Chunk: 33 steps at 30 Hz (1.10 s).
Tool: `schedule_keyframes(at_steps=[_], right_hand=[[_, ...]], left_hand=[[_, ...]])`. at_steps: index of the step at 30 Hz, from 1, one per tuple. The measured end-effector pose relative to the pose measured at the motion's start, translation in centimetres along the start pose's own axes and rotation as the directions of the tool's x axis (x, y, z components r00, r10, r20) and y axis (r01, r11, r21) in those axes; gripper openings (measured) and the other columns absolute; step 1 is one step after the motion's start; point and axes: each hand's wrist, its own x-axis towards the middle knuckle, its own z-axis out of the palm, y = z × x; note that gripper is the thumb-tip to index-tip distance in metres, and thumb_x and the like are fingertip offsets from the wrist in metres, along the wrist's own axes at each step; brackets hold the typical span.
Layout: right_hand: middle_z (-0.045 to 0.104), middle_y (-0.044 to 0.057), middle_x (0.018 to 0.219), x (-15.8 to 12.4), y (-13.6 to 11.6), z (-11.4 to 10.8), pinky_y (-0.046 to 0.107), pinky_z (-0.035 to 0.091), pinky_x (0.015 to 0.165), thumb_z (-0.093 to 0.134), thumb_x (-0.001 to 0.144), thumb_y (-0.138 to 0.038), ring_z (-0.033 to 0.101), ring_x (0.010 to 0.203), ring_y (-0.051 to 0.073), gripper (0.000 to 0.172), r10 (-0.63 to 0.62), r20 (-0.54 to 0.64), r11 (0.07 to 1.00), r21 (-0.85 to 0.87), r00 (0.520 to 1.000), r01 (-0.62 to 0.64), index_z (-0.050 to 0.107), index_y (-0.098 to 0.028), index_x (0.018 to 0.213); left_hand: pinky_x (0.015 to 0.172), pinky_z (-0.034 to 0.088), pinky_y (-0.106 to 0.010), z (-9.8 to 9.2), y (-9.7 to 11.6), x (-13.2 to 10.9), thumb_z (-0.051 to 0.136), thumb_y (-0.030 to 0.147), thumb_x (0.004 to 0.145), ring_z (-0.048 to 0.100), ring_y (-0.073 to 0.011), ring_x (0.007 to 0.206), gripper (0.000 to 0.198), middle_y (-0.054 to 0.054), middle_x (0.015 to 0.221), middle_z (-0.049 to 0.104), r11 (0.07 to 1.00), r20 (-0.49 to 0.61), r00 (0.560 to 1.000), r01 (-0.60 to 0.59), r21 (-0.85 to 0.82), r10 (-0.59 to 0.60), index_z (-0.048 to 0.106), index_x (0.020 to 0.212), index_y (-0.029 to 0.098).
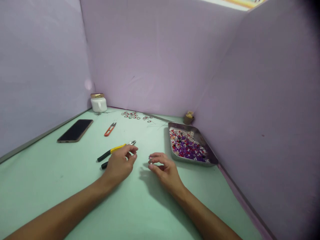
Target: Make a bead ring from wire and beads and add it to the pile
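Beaded piece pinched at centre frame

The small beaded piece [150,160] is seen roughly upright, its facing too small to tell. It is held left of the right hand [163,167], between thumb and fingertips, lower centre. The left hand [122,161] is curled beside the pliers [117,148]; whether anything is pinched there cannot be told. Both forearms are angled inward from the bottom corners.

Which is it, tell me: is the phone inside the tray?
No, the phone lies on the green tabletop, away from the tray.

phone [75,130], lying flat | white jar [99,104], gold-lidded, upright | small brown pot [188,120]
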Motion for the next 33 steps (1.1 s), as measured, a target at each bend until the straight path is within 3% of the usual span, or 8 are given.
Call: schedule_keyframes(at_steps=[6, 15, 19, 22, 24, 26, 30, 33], right_hand=[[0.063, 0.008, 0.084, 0.3, 0.3, -0.2, 0.032, 0.048, 0.070, 0.068, 0.059, -0.020, 0.060, 0.078, 0.019, 0.012, 0.141, -0.018, 0.982, 0.132, 0.990, -0.137, 0.060, -0.016, 0.066], [0.066, 0.007, 0.081, 1.1, -0.4, -1.0, 0.032, 0.051, 0.061, 0.069, 0.059, -0.033, 0.062, 0.063, 0.015, 0.026, 0.248, 0.043, 0.886, 0.395, 0.968, -0.244, 0.055, -0.015, 0.069], [0.064, 0.007, 0.089, 1.4, 0.2, -1.3, 0.032, 0.052, 0.063, 0.067, 0.061, -0.039, 0.062, 0.076, 0.018, 0.027, 0.219, -0.012, 0.878, 0.438, 0.976, -0.192, 0.057, -0.016, 0.074], [0.064, 0.006, 0.081, 1.7, 0.5, -1.7, 0.034, 0.051, 0.068, 0.065, 0.064, -0.036, 0.061, 0.075, 0.018, 0.025, 0.188, -0.075, 0.918, 0.367, 0.979, -0.149, 0.059, -0.016, 0.077], [0.064, 0.006, 0.078, 1.8, 0.6, -2.1, 0.035, 0.050, 0.070, 0.063, 0.066, -0.032, 0.061, 0.074, 0.018, 0.019, 0.127, -0.130, 0.966, 0.242, 0.983, -0.093, 0.059, -0.016, 0.076], [0.064, 0.008, 0.085, 1.8, 0.5, -2.6, 0.035, 0.048, 0.073, 0.061, 0.069, -0.026, 0.060, 0.081, 0.019, 0.011, 0.009, -0.178, 0.996, 0.088, 0.984, 0.006, 0.058, -0.017, 0.074], [0.063, 0.009, 0.092, 1.7, 0.1, -3.3, 0.032, 0.048, 0.074, 0.057, 0.071, -0.021, 0.059, 0.085, 0.019, 0.004, -0.125, -0.170, 0.990, -0.080, 0.978, 0.112, 0.057, -0.018, 0.073], [0.064, 0.008, 0.088, 1.7, -0.2, -3.5, 0.031, 0.049, 0.070, 0.058, 0.070, -0.021, 0.061, 0.079, 0.019, 0.004, -0.135, -0.158, 0.985, -0.124, 0.978, 0.116, 0.059, -0.018, 0.072]], left_hand=[[0.063, 0.036, -0.035, -2.3, -2.2, 1.8, 0.048, 0.020, 0.063, 0.049, -0.0278, 0.087, 0.015, -0.009, 0.094, 0.054, 0.812, 0.200, 0.980, -0.099, 0.575, -0.021, 0.053, 0.078, 0.020], [0.047, 0.030, -0.032, -3.0, -3.6, 3.2, 0.046, 0.014, 0.052, 0.051, -0.0316, 0.074, 0.014, -0.016, 0.083, 0.051, 0.791, 0.201, 0.963, 0.019, 0.612, -0.179, 0.051, 0.065, 0.016], [0.048, 0.034, -0.029, -3.4, -2.4, 2.7, 0.044, 0.015, 0.054, 0.052, -0.0229, 0.062, 0.011, -0.007, 0.069, 0.051, 0.880, 0.301, 0.934, 0.029, 0.474, -0.193, 0.050, 0.063, 0.018], [0.045, 0.035, -0.025, -3.7, -0.8, 1.7, 0.041, 0.015, 0.056, 0.046, -0.0155, 0.050, 0.018, 0.002, 0.056, 0.043, 0.975, 0.533, 0.823, 0.220, 0.022, -0.197, 0.051, 0.070, 0.020], [0.046, 0.038, -0.027, -3.9, 0.3, 0.9, 0.042, 0.016, 0.054, 0.043, -0.0142, 0.049, 0.022, 0.002, 0.060, 0.044, 0.829, 0.694, 0.713, 0.445, -0.337, -0.100, 0.053, 0.073, 0.019], [0.051, 0.042, -0.029, -4.0, 1.3, 0.3, 0.043, 0.013, 0.050, 0.047, -0.0159, 0.055, 0.026, -0.001, 0.066, 0.048, 0.688, 0.755, 0.655, 0.542, -0.482, 0.013, 0.055, 0.072, 0.017], [0.070, 0.041, -0.032, -3.7, 2.2, -0.3, 0.040, 0.007, 0.043, 0.050, -0.0215, 0.079, 0.033, -0.004, 0.082, 0.055, 0.687, 0.748, 0.655, 0.494, -0.533, 0.110, 0.057, 0.070, 0.017], [0.065, 0.039, -0.032, -3.3, 2.0, -0.5, 0.039, 0.009, 0.041, 0.049, -0.0223, 0.075, 0.034, -0.004, 0.081, 0.056, 0.773, 0.747, 0.661, 0.432, -0.464, 0.079, 0.057, 0.069, 0.017]])
